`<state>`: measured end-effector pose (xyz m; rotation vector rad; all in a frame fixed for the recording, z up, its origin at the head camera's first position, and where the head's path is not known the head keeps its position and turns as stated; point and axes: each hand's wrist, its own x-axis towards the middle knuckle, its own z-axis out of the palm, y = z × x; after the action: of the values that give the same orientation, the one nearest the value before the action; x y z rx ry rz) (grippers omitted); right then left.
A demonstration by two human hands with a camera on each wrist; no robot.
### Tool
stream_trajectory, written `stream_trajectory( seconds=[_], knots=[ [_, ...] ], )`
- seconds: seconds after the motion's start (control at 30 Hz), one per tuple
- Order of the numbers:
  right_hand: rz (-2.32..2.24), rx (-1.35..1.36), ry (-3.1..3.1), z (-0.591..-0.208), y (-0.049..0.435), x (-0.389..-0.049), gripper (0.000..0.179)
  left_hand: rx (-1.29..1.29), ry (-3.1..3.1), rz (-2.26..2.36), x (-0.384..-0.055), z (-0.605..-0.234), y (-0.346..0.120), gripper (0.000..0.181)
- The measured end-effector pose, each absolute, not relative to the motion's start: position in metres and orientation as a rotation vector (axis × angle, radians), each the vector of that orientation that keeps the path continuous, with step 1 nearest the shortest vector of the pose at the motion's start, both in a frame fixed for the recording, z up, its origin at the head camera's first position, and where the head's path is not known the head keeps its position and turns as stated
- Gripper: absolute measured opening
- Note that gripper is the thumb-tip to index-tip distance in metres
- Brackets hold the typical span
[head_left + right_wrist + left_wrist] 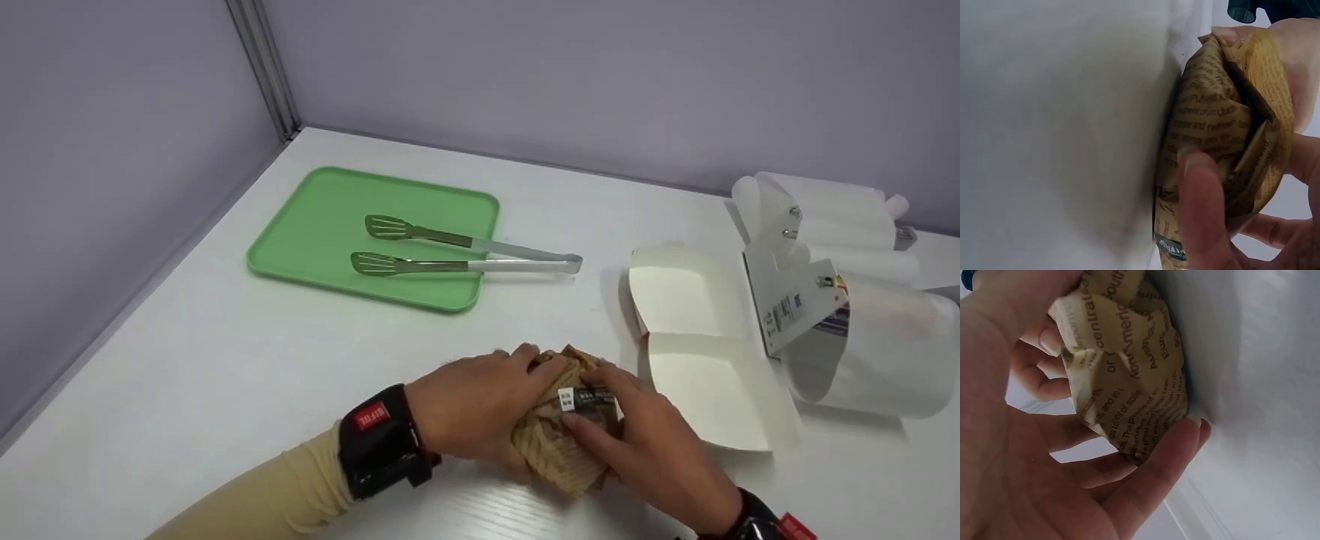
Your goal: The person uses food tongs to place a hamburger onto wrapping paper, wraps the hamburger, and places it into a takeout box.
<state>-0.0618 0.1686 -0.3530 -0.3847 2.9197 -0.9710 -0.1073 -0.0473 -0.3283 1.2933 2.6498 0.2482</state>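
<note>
Brown printed paper is wrapped around a rounded bundle [559,454], low at the centre of the head view. A dark label with a white patch [589,401] lies on its top. My left hand [476,409] grips the bundle's left side, its thumb and fingers curled about it in the left wrist view. From the other side my right hand [660,442] holds it. In the right wrist view, the right thumb [1203,202] presses the folded paper while the other fingers reach behind. What the paper encloses is hidden.
An open white carton [709,386] stands just right of the bundle. Farther right is a rack [799,304] with white rolls. Metal tongs [525,265] lie across a green tray [300,232] at the back left, handles past its edge. Walls border the table behind and left.
</note>
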Motion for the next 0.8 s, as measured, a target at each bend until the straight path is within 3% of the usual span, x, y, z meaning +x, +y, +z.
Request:
stream_trajectory(
  seconds=[0.1, 0.47, 0.8],
  knots=[
    [-0.981, -0.392, 2.897, -0.3536, 0.1689, -0.0611, 0.059, 1.317, 2.663, 0.273, -0.1076, -0.3298, -0.0478, 0.104],
    [-1.1, -0.352, 2.869, -0.354, 0.1636, -0.0583, 0.048, 1.344, 2.707, 0.35, -0.1098, -0.3325, -0.0458, 0.08],
    [-1.138, -0.372, 2.764, -0.3465, 0.1668, -0.0558, 0.071, 1.336, 2.691, 0.402, -0.1112, -0.3308, -0.0449, 0.082]
  ],
)
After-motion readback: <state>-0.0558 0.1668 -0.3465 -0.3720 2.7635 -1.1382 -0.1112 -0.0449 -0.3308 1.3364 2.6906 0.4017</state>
